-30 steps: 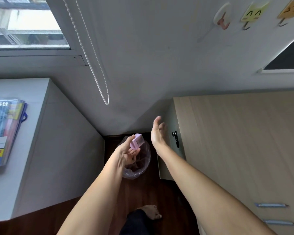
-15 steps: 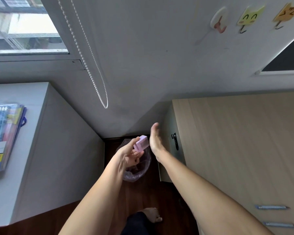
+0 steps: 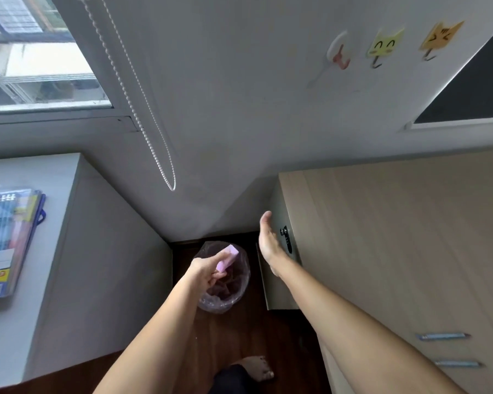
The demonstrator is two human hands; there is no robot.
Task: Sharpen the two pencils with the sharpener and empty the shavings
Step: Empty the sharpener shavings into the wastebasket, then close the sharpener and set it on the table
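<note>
Since a second ago my right hand [image 3: 269, 245] has swung out from beside the sharpener and back, and it now hangs flat and empty, fingers together, against the near corner of the wooden counter [image 3: 396, 237] on the right. My left hand [image 3: 204, 270] has kept its pinch on the sharpener [image 3: 227, 258], though the tilt has shifted a little.

By size, I see the wooden counter on the right with the two pencils [image 3: 443, 336] lying near its edge, well apart from the hands. Then comes the bin [image 3: 239, 285] on the floor, lined with a thin clear bag. Last is the small lilac sharpener, held tilted over the bin's mouth between thumb and fingertips.

I judge the sharpener to be light, rigid plastic with smooth faces, so slippery if tapped hard. I would hold it by its flat sides, clear of the open end. Whether any shavings remain inside, I cannot tell.
</note>
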